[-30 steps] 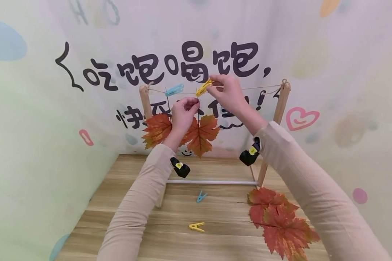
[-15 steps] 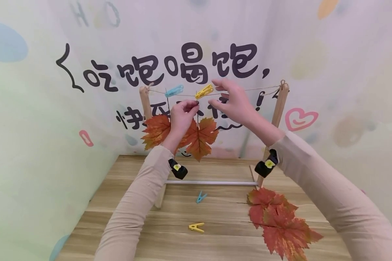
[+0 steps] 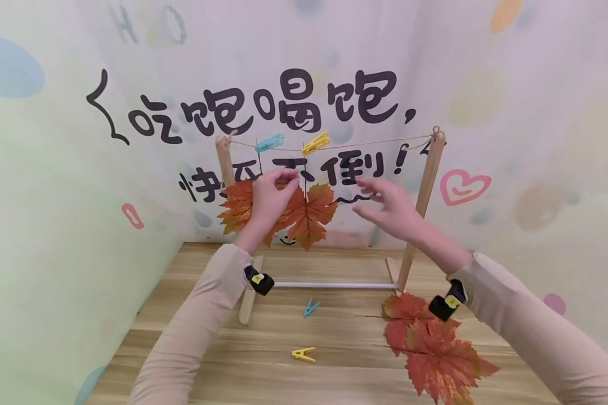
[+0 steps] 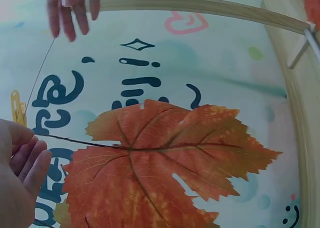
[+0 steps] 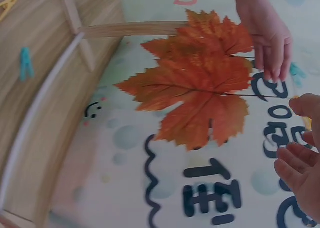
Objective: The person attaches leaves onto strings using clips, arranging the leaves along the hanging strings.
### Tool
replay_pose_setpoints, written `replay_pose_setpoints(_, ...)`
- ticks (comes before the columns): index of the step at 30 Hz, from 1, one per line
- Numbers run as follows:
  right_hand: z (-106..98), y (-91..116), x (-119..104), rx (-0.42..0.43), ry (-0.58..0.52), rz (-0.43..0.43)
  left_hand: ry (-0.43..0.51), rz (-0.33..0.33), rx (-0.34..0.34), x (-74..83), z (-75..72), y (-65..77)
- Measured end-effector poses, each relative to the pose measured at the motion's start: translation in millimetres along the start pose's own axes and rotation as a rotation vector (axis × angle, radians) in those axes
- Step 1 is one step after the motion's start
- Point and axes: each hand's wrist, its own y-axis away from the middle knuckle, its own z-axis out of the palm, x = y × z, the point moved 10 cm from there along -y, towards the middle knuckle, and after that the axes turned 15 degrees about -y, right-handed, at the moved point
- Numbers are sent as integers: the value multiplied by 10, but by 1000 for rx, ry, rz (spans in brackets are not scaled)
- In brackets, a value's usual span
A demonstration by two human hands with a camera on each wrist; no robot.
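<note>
**Both hands have come down from the yellow clothespin**

Head view: since a second ago, the left hand (image 3: 273,194) has let go of the front leaf's stem and the right hand (image 3: 392,208) has moved down and right. Both are released, fingers loosely bent. Black writing (image 3: 298,101) on the wall (image 3: 537,112) reads 吃饱喝饱, with 快, 不 and 倒! legible below. The labels (image 3: 258,278) on the black wrist cameras (image 3: 264,286) are too small to read. The yellow clothespin (image 3: 316,143), slatted plastic, clips the front leaf (image 3: 311,216) to a thin string (image 3: 370,143); a blue clothespin (image 3: 269,143) holds the rear leaf (image 3: 235,208). More red leaves (image 3: 443,365) lie on the wood-grain table (image 3: 354,377).

Left wrist view: the front leaf is jagged-edged and dark-veined, its wiry stem (image 4: 85,142) running toward the left hand.

Right wrist view: the hanging leaves overlap beside a drawn smiley (image 5: 93,109).
</note>
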Motion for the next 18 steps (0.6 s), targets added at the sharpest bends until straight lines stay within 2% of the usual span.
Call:
replay_pose_setpoints(5,64,325,320,-41,-29,79,11,41,-77,30,61,218)
replay_pose_setpoints(12,142,757,676,-83,-59,169,-30,123,-107,-77,137,526)
replay_pose_setpoints(18,177,1131,952,-92,-63,242,-56,94,-198,-282,252,790)
